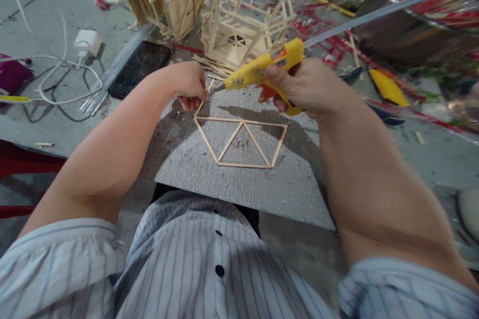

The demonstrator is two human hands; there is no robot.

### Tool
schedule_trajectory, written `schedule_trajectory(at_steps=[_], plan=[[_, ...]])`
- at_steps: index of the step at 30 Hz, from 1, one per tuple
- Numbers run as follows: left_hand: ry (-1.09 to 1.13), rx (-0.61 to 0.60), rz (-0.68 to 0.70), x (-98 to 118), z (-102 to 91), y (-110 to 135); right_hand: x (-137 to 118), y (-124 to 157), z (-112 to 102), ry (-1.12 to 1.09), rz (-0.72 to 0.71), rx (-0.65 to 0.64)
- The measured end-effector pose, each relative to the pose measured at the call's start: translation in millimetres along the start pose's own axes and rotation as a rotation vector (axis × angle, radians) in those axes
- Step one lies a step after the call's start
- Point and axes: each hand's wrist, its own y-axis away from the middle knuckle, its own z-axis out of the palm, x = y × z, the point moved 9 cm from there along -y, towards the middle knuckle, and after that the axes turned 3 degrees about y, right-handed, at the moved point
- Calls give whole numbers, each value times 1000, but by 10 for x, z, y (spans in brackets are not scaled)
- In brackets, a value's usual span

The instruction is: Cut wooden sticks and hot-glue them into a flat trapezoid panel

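Observation:
My right hand (290,84) is wrapped round a yellow hot glue gun (254,71), with fingers by its orange trigger. The nozzle points left and sits close to the upper end of a thin wooden stick (202,104). My left hand (190,87) has its fingertips pinched at that stick, which slants up from the left corner of a flat stick frame (243,164). Two inner sticks form a peak inside this frame, which lies on the grey table (179,159). A clear glue stick (374,10) runs out of the gun's back.
Stick-built structures (247,20) stand behind my hands, with loose sticks (217,66) before them. A black phone (140,69) and a white charger (88,43) with cable lie left. At right are a metal pot (392,30), a yellow-handled tool (389,88) and red scraps.

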Motion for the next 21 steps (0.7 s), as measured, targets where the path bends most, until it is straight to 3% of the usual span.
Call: schedule_trajectory(at_steps=[15,21], plan=[[-25,10,17,41,31,38,-7,-13,-57,-87,-52,1],[-78,87,5,41,10,19,51,-118,-53,-127,-120,-6]])
